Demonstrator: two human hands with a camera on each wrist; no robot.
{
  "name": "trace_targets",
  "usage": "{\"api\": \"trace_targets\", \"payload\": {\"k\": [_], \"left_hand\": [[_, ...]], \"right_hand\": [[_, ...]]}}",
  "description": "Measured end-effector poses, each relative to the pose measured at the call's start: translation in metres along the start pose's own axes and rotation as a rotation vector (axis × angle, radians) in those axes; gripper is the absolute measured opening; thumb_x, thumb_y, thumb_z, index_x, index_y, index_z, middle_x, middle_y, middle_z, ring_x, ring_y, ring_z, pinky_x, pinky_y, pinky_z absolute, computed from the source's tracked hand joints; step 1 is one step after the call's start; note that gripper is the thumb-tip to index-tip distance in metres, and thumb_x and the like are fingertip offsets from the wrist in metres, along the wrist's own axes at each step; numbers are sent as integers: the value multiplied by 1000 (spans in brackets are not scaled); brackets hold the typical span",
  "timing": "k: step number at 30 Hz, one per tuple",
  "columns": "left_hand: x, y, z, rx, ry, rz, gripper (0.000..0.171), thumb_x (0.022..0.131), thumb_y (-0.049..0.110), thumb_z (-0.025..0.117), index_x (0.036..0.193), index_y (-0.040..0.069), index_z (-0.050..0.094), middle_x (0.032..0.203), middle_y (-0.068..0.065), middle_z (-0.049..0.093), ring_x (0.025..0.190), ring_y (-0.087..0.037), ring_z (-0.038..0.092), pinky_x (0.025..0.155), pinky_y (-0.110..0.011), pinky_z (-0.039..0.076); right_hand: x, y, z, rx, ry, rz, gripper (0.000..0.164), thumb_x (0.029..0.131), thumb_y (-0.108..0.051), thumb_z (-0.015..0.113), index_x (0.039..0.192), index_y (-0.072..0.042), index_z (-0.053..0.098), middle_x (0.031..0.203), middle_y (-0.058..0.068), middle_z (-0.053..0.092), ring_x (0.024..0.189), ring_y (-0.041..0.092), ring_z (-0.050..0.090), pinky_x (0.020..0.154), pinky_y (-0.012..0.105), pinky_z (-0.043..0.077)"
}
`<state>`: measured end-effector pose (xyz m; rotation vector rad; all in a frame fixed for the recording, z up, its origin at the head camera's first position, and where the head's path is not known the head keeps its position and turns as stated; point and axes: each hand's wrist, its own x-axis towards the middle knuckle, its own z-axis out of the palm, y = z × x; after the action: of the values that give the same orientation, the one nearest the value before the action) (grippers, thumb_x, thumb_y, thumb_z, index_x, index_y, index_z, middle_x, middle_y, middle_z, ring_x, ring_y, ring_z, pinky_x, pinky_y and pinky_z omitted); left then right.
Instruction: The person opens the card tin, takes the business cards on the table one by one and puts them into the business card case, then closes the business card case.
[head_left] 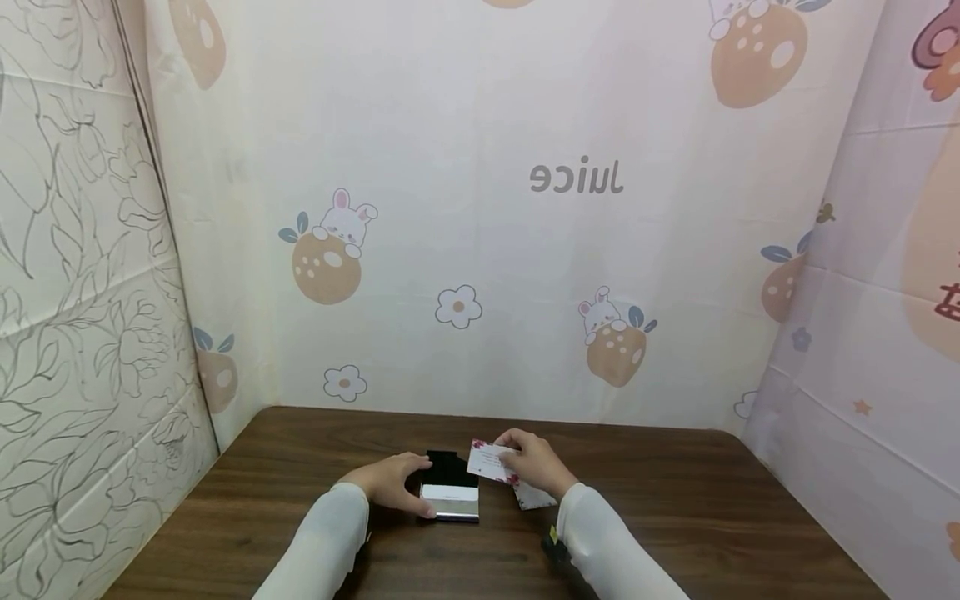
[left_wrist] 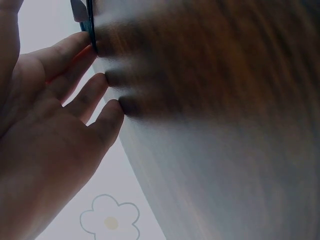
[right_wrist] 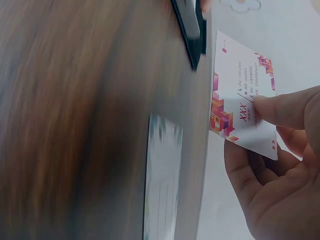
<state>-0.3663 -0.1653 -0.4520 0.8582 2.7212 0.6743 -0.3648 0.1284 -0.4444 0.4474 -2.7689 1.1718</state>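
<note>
1. Head view: find the card case [head_left: 452, 505] on the table [head_left: 300, 467] at 6 o'clock, with its black flap [head_left: 446, 468] toward 12. Note the left grip [head_left: 392, 483] at the case's 9 o'clock, holding it between thumb and finger. Note the right grip [head_left: 536, 462] at about 2 to 3, pinching a printed card [head_left: 487, 460] near the case's 2 o'clock, with a second card [head_left: 534, 497] on the table at its 3.
2. Judging by the pose, best keep the case flat and braced, and bring the card level before working close to it.
3. Read "Juice" lettering [head_left: 577, 177], mirrored, at 1 o'clock on the backdrop.
4. Left wrist view: see only an edge of the case at 11 o'clock, by the fingertips. Rest the lower fingertips lightly on the table, probably useful against sliding. Find no writing, just a printed flower at 7.
5. Right wrist view: see the printed card between 2 and 3 o'clock, pinched with thumb over the print and fingers behind. Better to hold near the edge, pressing lightly to avoid bending.
6. Read "XXX" in red, sideways; cannot make out the finer lines, nor any brand. Find ruled lines on the second card at 6.
</note>
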Motion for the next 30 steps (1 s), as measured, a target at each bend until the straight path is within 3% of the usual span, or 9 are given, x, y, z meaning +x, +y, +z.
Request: {"api": "trace_targets", "payload": {"k": [13,22,30], "left_hand": [[4,-2,1,8,2,-9,85,77,49,83,144,7,51,147,-14,47,136,-34,44,108,-54,37],[3,-1,2,3,11,-10,87,77,47,84,143,1,50,142,-13,51,132,-33,47,105,-53,40],[4,-2,2,2,15,-9,87,77,48,84,143,2,51,142,-12,51,132,-33,47,106,-53,40]], "right_hand": [[13,-23,31,-1,-72,-80,14,95,-8,65,107,-15,69,110,5,68,93,21,57,87,51,49],[14,-31,44,2,-110,-110,12,96,-7,64,103,-15,68,107,3,67,87,18,57,79,41,50],[16,-33,50,-29,-101,-145,12,94,-5,65,101,-14,69,104,2,68,87,16,57,80,41,50]]}}
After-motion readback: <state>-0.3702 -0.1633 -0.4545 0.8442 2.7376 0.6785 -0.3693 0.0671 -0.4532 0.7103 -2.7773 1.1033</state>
